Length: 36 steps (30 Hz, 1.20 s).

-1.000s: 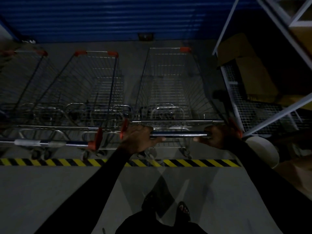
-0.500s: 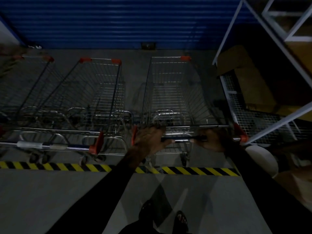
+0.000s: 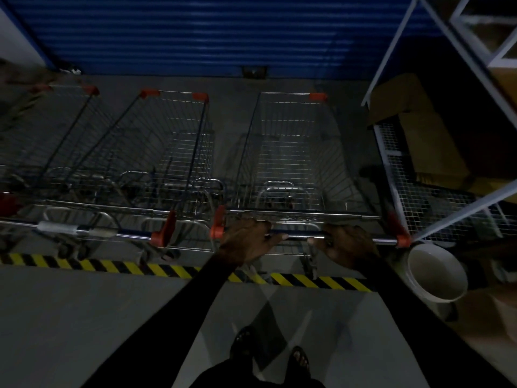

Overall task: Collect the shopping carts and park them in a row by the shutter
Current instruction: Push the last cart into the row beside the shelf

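Both hands — left hand (image 3: 247, 242), right hand (image 3: 345, 243) — wrap their fingers round the cart (image 3: 291, 163) handle; the cart faces the shutter (image 3: 209, 32), rightmost in the row — we square it with its neighbour (image 3: 167, 152).

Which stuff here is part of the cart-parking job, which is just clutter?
Job:
- held cart, both hands on its handle
- middle cart
- left cart
- blue shutter

Clutter:
- white bucket
- cardboard boxes
- metal rack
- hazard tape
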### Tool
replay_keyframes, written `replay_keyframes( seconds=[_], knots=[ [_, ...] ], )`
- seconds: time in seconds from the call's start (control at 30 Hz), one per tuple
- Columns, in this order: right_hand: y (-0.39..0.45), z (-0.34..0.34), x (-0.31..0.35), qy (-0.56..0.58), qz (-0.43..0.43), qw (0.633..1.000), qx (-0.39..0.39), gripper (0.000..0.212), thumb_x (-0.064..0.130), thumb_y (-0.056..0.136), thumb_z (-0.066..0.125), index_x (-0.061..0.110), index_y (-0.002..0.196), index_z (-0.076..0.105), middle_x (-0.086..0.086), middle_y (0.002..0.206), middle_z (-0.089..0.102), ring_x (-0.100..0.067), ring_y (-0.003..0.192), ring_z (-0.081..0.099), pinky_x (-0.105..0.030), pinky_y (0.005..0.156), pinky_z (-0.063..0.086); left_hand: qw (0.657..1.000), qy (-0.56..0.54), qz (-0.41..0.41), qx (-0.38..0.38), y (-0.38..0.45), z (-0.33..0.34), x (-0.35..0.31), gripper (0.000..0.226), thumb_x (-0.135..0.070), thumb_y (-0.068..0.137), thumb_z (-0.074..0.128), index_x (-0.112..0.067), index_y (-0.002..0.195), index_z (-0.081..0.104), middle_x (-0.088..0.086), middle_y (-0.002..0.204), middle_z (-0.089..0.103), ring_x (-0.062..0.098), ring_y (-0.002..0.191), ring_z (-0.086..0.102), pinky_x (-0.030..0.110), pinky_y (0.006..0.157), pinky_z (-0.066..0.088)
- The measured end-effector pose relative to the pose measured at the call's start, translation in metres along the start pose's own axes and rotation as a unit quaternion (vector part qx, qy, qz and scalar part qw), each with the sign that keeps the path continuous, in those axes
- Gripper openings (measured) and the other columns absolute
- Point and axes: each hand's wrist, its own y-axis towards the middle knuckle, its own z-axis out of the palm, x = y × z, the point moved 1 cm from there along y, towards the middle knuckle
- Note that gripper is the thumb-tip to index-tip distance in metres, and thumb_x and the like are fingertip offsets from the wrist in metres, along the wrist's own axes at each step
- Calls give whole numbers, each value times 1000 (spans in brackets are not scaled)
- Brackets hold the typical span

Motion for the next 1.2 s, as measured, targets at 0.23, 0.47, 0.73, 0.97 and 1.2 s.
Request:
replay_keyframes(
  seconds=[0.23, 0.47, 0.73, 0.97, 1.2],
  knots=[
    [-20, 16, 20, -32, -36, 993, -109, 81, 90, 91, 19, 26, 80, 67, 0, 61, 65, -24, 63, 68, -34, 69, 45, 1000, 24, -2, 10, -17, 2, 17, 82, -94, 91, 25, -31, 99, 76, -5, 77, 73, 10, 74, 69, 29, 62, 38],
    [-9, 20, 22, -15, -38, 990, -135, 72, 89, 91, 30, 28, 77, 66, 4, 57, 62, -22, 62, 68, -29, 64, 34, 999, 42, -30, 17, -20, 8, 21, 81, -94, 90, 28, -27, 97, 73, -2, 84, 75, 18, 83, 73, 31, 65, 39],
    [12, 15, 12, -16, -14, 996, -88, 97, 102, 77, 14, 32, 103, 77, 5, 75, 76, -21, 82, 76, -33, 79, 51, 997, 60, -24, 28, -18, 0, 16, 71, -87, 96, 31, -28, 107, 68, -1, 92, 74, 20, 89, 71, 32, 70, 35],
    [5, 15, 23, -14, -12, 997, -79, 81, 96, 79, 24, 31, 90, 70, 4, 80, 74, -23, 88, 74, -33, 76, 43, 997, 68, -10, 43, -18, 2, 30, 78, -93, 91, 21, -30, 106, 65, -2, 97, 73, 21, 91, 70, 35, 70, 37],
    [-4, 24, 32, -4, -5, 995, -96, 80, 99, 81, 24, 28, 78, 63, 5, 68, 66, -21, 74, 70, -32, 66, 39, 998, 58, 7, 23, -20, -4, 39, 81, -96, 90, 23, -31, 105, 69, -4, 89, 74, 17, 85, 71, 31, 69, 37]
  ],
)
